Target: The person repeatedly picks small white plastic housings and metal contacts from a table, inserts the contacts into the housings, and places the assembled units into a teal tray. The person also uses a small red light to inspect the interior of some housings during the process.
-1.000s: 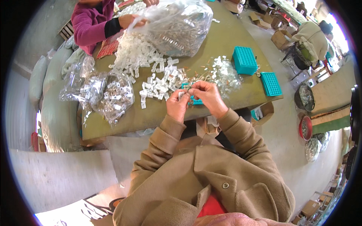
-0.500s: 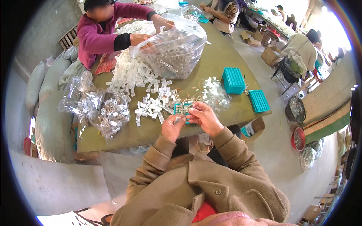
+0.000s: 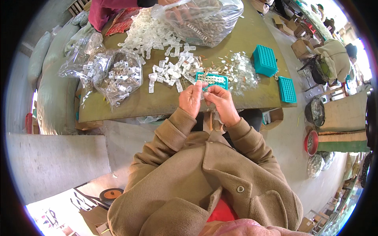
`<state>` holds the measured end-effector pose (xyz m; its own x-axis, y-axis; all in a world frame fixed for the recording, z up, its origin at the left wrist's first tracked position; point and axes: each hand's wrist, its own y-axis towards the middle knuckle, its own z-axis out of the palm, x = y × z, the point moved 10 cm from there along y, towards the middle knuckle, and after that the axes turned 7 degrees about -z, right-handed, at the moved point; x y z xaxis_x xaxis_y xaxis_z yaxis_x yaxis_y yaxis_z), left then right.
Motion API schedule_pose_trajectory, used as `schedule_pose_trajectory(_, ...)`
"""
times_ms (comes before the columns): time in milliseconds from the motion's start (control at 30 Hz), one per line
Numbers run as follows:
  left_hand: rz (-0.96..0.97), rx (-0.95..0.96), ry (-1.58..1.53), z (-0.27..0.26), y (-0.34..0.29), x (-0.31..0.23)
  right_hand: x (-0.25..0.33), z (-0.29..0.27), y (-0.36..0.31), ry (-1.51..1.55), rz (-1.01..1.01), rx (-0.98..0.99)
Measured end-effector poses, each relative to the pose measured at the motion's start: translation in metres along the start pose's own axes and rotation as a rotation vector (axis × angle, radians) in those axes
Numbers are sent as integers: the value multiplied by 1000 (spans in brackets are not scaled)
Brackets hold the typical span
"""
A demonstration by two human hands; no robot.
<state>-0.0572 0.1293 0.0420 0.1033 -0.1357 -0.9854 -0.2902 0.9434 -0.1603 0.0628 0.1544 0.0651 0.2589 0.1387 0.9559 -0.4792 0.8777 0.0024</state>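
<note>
My left hand (image 3: 190, 100) and my right hand (image 3: 221, 104) are together at the near edge of the table (image 3: 149, 104). Thumbs and fingertips of both are pinched around something small that I cannot make out. Just beyond the fingers lies a teal tray (image 3: 223, 82) holding rows of round, pale, metallic-looking pieces. Left of it is a loose heap of small white and clear plastic pieces (image 3: 173, 70). Small clear, shiny pieces (image 3: 244, 74) are scattered to its right.
A block-shaped teal rack (image 3: 265, 61) and a flat teal tray (image 3: 287, 89) sit at the table's right. Clear bags of parts (image 3: 120, 76) lie left. Across the table, a co-worker's purple sleeve (image 3: 108, 11) shows beside a large clear bag (image 3: 214, 25).
The view has tipped down, so the table sits higher and the co-worker's head is out of frame. My hands have come off the teal tray to its near side, uncovering more of it.
</note>
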Motion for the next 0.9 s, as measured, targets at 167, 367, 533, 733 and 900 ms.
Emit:
schedule_pose_trajectory(167,52,88,47,5,0,-4,-4,-13,5,-277,-134,-48)
schedule_pose_trajectory(367,6,160,-57,6,3,-1,12,-22,8,-441,-236,-143)
schedule_pose_trajectory(533,-145,114,-329,0,5,10,11,-16,9,103,-41,-27)
schedule_pose_trajectory(733,-50,190,-428,8,1,0,9,-5,2,240,34,20)
schedule_pose_trajectory(900,-10,172,-366,6,0,-8,7,-7,2,272,38,9)
